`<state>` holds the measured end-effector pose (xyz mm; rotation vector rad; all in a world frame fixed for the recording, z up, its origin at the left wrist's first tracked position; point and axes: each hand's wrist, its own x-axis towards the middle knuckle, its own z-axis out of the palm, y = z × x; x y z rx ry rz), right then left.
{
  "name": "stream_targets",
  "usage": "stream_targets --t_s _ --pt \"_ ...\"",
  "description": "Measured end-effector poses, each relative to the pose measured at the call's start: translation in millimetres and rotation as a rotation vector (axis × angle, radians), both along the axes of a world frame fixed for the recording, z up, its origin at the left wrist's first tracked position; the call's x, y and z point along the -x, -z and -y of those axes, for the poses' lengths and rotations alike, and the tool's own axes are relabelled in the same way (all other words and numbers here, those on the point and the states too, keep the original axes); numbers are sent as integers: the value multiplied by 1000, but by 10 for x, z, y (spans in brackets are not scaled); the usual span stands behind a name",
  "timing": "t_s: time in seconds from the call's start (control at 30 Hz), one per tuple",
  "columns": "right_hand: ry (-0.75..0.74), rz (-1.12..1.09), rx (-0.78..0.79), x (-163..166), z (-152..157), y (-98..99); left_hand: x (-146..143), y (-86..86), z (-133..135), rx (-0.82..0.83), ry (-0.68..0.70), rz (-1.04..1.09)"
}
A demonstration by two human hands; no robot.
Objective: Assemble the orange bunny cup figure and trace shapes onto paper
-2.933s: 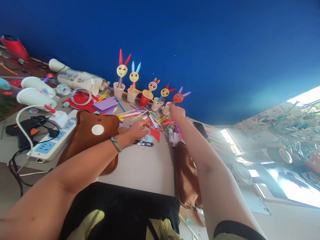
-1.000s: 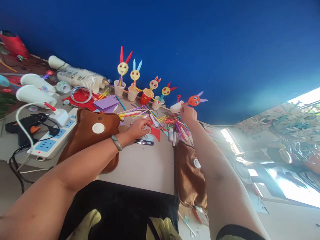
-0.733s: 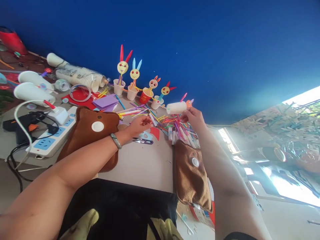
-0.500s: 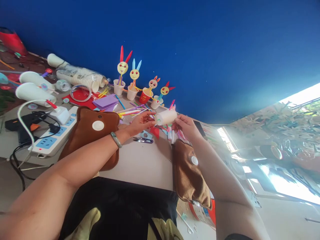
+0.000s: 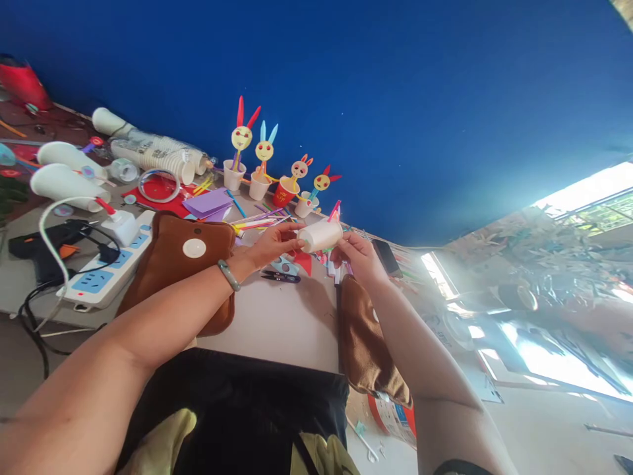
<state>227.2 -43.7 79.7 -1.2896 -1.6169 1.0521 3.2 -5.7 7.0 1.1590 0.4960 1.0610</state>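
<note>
A white paper cup (image 5: 320,235) lies on its side in the air between both hands, above the table. My left hand (image 5: 275,243) pinches its near end; my right hand (image 5: 357,254) grips the other end, where a pink straw sticks out. The rabbit face on that cup is hidden behind it. Four finished rabbit cups (image 5: 277,185) stand in a row against the blue wall, with paper faces and ears on straws. Loose coloured straws (image 5: 257,223) and small scissors (image 5: 279,277) lie on the table under my hands.
Two brown plush pads (image 5: 180,257) lie beside my forearms. A white power strip (image 5: 106,270) with cables, a black glue gun (image 5: 39,251), stacked white cups (image 5: 153,158), a tape ring and purple and red paper crowd the left. A phone (image 5: 386,257) lies right.
My right hand took the orange rabbit cup from the end of the row, tipped it sideways and brought it toward me. My left hand rose from the table and took hold of its end.
</note>
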Motion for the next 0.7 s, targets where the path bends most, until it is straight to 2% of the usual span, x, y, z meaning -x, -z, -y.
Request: stream_targets --t_s 0.1,0.23,0.33,0.47,0.7 --pt "-15 0 -1 30 19 -15 15 -14 0 -1 32 11" --pt "-30 -9 6 37 30 -30 31 -47 25 -12 158 14" --pt "-40 -8 20 19 33 -31 25 -68 51 -22 201 27" --pt "-51 -17 48 2 35 -25 4 -87 77 -48 220 32" --pt "-90 -55 17 1 38 -2 26 -149 108 -95 160 3"
